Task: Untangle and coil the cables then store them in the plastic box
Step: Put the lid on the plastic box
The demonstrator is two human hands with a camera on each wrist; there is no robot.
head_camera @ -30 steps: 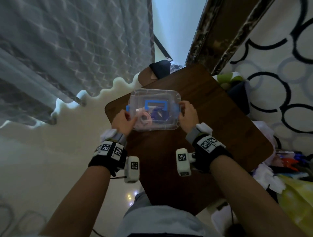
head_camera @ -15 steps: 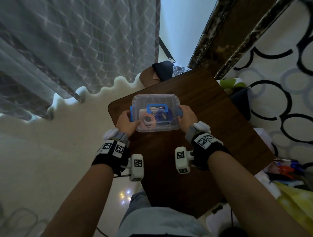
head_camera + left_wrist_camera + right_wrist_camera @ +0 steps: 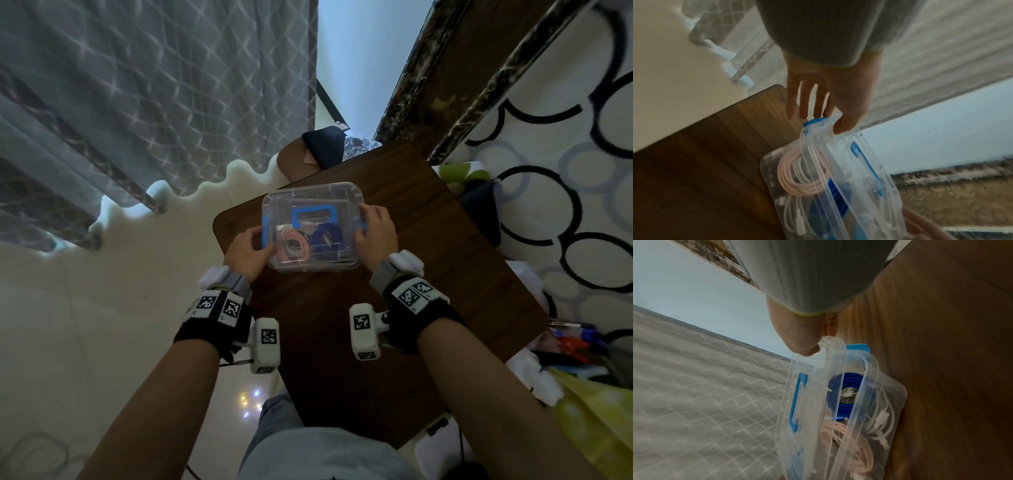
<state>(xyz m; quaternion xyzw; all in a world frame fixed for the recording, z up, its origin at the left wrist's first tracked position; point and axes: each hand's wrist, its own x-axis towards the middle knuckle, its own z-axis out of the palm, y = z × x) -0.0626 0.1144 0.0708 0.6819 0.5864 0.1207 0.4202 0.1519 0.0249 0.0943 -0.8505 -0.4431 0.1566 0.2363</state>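
The box [image 3: 313, 228] is sitting near the table's [image 3: 428, 274] far left corner, cables [image 3: 846, 395] coiled inside. The left hand [image 3: 247, 251] and right hand [image 3: 375, 231] are pinching the lid [image 3: 840, 155] at its two short ends. It is probably light, stiff and slick, best held at the blue clips [image 3: 858, 348]. Whether the clips are latched is unclear; the right fingers are mostly hidden.

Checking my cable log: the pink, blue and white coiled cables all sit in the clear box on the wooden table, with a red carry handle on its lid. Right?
Not quite: the carry handle on the lid is blue, not red, as the head view shows. The rest stands: pink cable, blue cable and white cable lie coiled in the clear box on the wooden table.
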